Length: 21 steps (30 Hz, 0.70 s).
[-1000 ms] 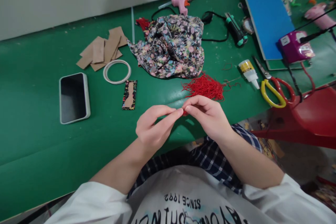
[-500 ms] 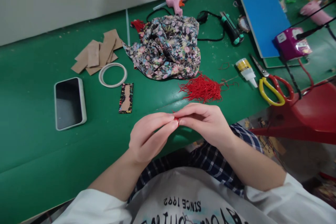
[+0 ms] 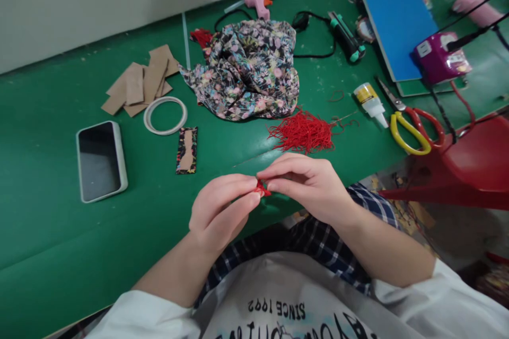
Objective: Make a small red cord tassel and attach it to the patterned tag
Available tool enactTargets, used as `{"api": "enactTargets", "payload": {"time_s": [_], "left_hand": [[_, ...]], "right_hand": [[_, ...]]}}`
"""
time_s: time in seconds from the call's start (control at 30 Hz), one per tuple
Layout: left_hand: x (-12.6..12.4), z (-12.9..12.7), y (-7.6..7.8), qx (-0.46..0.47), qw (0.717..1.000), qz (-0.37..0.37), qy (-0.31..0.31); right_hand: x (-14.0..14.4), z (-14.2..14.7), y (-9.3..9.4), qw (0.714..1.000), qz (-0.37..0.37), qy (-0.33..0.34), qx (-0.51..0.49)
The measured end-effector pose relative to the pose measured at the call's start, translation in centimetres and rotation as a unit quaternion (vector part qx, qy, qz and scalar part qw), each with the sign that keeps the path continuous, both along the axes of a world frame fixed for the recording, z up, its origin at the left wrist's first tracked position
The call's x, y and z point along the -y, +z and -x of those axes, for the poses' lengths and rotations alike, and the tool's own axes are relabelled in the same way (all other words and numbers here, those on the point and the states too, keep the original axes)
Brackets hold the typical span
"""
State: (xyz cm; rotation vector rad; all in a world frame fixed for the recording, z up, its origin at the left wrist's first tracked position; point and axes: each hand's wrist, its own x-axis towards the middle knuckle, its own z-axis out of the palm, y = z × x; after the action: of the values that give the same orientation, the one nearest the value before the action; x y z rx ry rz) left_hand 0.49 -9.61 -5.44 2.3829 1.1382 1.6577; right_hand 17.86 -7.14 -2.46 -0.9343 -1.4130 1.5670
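Note:
Between the fingertips of both hands is a small red cord piece, partly covered by the fingers; its exact shape is too small to make out. My left hand pinches it from the left. From the right, my right hand pinches it with thumb and forefinger. Just beyond the hands lies a heap of red cords on the green table. A small cardboard strip edged with floral fabric lies to the left of my hands.
Floral cloth lies crumpled at the back, with a pink glue gun behind it. Leftward are a phone, a tape roll and cardboard pieces. Rightward are a glue bottle, scissors and a utility knife.
My fingertips have parted a little, and more of the red cord piece shows between them. The left hand has tilted slightly downward. The whole view has shifted a little.

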Motion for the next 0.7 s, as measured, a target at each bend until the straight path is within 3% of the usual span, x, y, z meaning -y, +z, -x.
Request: {"api": "enactTargets", "payload": {"time_s": [0.13,0.3,0.43,0.57,0.7], "left_hand": [[-0.3,-0.1,-0.2,0.027,0.999,-0.035,0.000],[0.1,0.3,0.1,-0.015,1.000,0.013,-0.010],[0.1,-0.1,0.5,-0.006,1.000,0.029,-0.008],[-0.6,-1.4,0.6,0.122,0.986,0.116,-0.019],[-1.3,-2.2,0.4,0.261,0.939,0.224,-0.025]], "right_hand": [[0.0,-0.1,0.2,0.999,-0.031,0.012,0.025],[0.4,-0.1,0.4,0.999,-0.042,0.023,0.001],[0.8,0.3,0.2,0.999,-0.020,-0.024,0.026],[0.3,0.4,-0.2,0.999,0.001,-0.033,0.028],[-0.6,0.3,-0.7,0.998,0.051,-0.031,-0.012]]}}
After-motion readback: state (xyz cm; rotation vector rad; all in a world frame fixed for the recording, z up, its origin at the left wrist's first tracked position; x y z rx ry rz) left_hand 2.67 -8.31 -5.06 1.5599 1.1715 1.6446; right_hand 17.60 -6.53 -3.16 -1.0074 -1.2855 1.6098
